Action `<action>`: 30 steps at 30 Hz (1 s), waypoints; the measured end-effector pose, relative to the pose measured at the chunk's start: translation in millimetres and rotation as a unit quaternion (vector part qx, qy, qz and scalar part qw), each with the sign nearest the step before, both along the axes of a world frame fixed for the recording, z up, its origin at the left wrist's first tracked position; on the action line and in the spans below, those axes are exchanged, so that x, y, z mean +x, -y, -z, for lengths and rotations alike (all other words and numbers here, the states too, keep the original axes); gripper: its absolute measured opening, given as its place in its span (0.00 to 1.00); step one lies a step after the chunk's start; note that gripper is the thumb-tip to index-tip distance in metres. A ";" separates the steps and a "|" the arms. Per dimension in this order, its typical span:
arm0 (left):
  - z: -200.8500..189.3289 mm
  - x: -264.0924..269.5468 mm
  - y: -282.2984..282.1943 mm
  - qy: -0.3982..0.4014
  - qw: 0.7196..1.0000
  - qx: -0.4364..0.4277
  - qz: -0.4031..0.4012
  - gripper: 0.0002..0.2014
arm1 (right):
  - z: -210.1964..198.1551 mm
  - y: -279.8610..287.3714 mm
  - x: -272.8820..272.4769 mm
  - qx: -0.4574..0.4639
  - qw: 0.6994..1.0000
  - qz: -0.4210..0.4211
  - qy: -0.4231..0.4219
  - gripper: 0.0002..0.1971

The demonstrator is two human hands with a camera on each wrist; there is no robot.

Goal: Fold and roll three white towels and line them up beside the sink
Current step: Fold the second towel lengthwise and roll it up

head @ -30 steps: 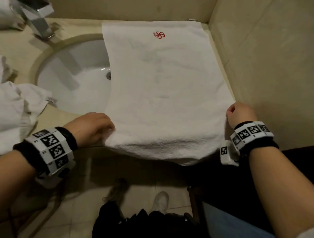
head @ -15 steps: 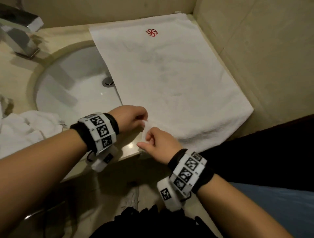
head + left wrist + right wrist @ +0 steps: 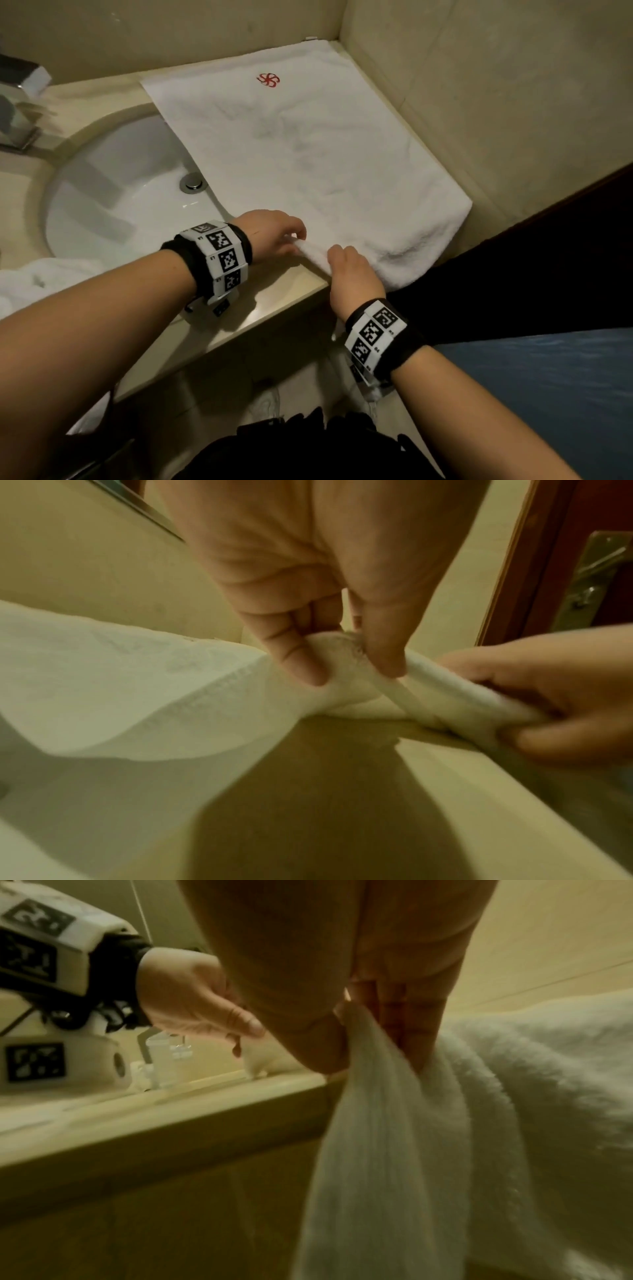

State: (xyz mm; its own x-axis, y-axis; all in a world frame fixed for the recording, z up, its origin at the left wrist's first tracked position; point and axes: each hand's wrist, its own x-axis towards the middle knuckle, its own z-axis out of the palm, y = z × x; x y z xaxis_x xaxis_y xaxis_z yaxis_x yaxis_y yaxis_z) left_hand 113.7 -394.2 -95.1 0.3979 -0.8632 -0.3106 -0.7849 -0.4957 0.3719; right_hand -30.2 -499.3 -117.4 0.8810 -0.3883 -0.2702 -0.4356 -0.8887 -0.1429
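Observation:
A white towel with a red emblem lies spread flat on the counter to the right of the sink, its left edge over the basin. My left hand pinches the towel's near left corner between thumb and fingers. Right beside it, my right hand grips the near edge of the towel, which hangs down over the counter's front. Another white towel lies crumpled at the left of the sink.
A chrome faucet stands at the back left. Beige walls close in the counter behind and on the right. A dark wooden door with a metal handle is at the right. The sink drain sits by the towel's edge.
My right hand came over from the towel's near right corner to the near left corner beside the left hand. Both hands now hold that corner, and the camera shifted left.

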 end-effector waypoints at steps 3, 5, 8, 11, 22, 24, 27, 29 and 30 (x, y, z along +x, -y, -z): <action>0.6 3.7 0.5 0.026 0.999 0.028 0.010 0.16 | -13.9 21.9 -5.2 0.029 0.998 0.063 -0.015 0.13; 1.4 5.7 -0.1 0.034 0.999 0.036 0.018 0.17 | -30.6 45.0 -15.9 0.054 0.992 0.111 0.013 0.14; 1.9 7.3 0.2 0.025 0.999 0.024 0.009 0.18 | -56.5 70.8 -38.1 0.086 0.986 0.114 0.082 0.13; 2.1 11.8 2.3 0.017 0.999 0.030 -0.001 0.17 | -74.3 82.7 -53.4 0.165 0.978 0.071 0.110 0.08; 5.0 39.2 -1.3 0.038 0.998 0.058 -0.001 0.13 | -61.9 107.0 -89.2 0.386 0.900 0.203 -0.016 0.10; 1.0 44.7 3.0 0.043 0.998 0.040 -0.001 0.13 | -55.0 111.0 -91.1 0.353 0.915 0.195 -0.027 0.09; -6.6 49.3 12.8 0.048 0.999 0.008 0.000 0.13 | -49.7 119.8 -91.3 0.248 0.948 0.199 0.025 0.10; -11.8 51.2 21.1 0.057 0.998 -0.006 0.007 0.12 | -45.9 122.9 -93.7 0.223 0.947 0.221 0.064 0.14; -14.8 52.8 26.1 0.061 0.998 -0.009 0.010 0.13 | -44.1 124.5 -95.1 0.231 0.940 0.237 0.082 0.14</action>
State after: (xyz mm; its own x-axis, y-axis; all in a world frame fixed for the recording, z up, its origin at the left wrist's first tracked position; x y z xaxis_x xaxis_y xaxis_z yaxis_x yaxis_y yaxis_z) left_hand 166.5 -420.3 -80.3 0.4141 -0.8767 -0.2446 -0.8351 -0.4729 0.2810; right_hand -125.3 -623.8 -73.2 0.6832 -0.6227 -0.3813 -0.7052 -0.4273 -0.5658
